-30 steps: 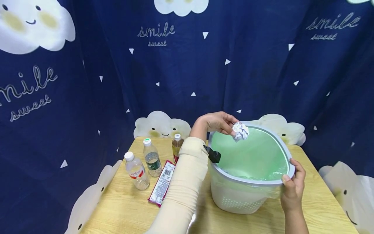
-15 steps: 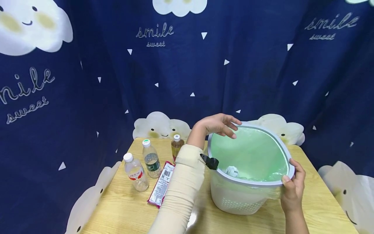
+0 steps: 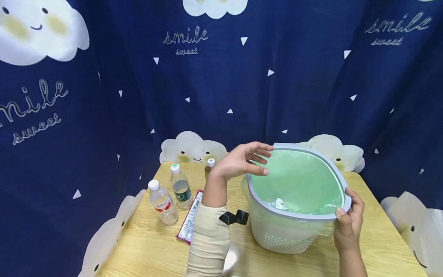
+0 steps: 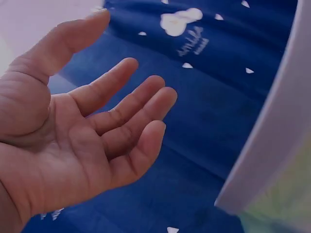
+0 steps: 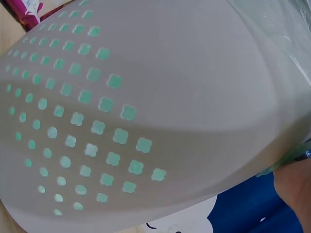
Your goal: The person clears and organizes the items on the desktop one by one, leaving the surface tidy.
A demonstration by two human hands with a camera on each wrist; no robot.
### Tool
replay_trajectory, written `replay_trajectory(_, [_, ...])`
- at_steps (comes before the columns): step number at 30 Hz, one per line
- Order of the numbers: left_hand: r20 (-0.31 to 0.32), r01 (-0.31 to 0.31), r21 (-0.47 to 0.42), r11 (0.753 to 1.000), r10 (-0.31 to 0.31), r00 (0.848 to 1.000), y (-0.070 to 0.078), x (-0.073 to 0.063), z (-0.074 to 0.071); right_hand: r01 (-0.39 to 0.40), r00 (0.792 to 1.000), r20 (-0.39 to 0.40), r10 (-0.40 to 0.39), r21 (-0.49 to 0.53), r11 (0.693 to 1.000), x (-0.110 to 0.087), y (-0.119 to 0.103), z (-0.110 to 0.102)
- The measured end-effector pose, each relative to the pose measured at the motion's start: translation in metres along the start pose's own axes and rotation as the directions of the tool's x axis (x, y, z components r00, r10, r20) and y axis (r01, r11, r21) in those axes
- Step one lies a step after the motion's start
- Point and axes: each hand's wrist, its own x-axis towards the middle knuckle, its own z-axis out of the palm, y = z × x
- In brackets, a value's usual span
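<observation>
A white trash bin (image 3: 282, 234) with a grey rim and a green plastic liner (image 3: 297, 179) stands tilted on the table. My right hand (image 3: 349, 219) grips the rim at its right front corner, thumb on the near side. Beside the left part of the rim, my left hand (image 3: 243, 159) hovers with fingers spread and nothing in it; the left wrist view shows its bare palm (image 4: 68, 150). A bit of crumpled white paper (image 3: 278, 202) shows low inside the liner, mostly hidden by the near rim. Small cut-out holes dot the bin's side wall (image 5: 194, 73) in the right wrist view.
Left of the bin stand a clear bottle with a red label (image 3: 164, 206), another with a green label (image 3: 181, 188), and a brown-drink bottle (image 3: 209, 166) partly behind my left arm. A flat purple-edged packet (image 3: 189, 223) lies near them. A blue curtain (image 3: 214, 77) hangs behind the table.
My left hand let go of the crumpled paper ball, which dropped into the bin. That hand then moved left, away from the opening. The right hand keeps its grip on the rim.
</observation>
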Motion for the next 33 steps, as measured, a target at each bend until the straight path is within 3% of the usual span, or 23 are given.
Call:
replay_trajectory(3, [-0.040, -0.018, 0.044, 0.999, 0.020, 0.999, -0.002, -0.017, 0.004, -0.001, 1.000, -0.004, 0.001, 0.006, 1.000, -0.001, 0.000, 0.001])
replay_trajectory(10, [-0.131, 0.014, 0.084, 0.996, -0.003, 0.991, -0.014, -0.035, 0.012, 0.010, 1.000, -0.001, -0.010, 0.027, 1.000, -0.001, 0.000, 0.001])
replay_trajectory(18, [-0.275, 0.051, 0.114, 0.992, -0.017, 0.961, -0.028, -0.056, 0.023, 0.003, 1.000, -0.007, -0.003, 0.037, 0.999, -0.001, 0.003, 0.002])
replay_trajectory(23, [-0.317, 0.082, 0.178, 0.981, -0.021, 0.948, -0.039, -0.066, 0.027, 0.005, 1.000, -0.017, -0.004, 0.037, 0.999, -0.001, 0.003, 0.001])
replay_trajectory(33, [-0.393, 0.102, 0.137, 0.985, -0.041, 0.919, -0.061, -0.082, 0.029, 0.018, 1.000, 0.001, -0.018, 0.055, 0.998, 0.000, 0.004, 0.000])
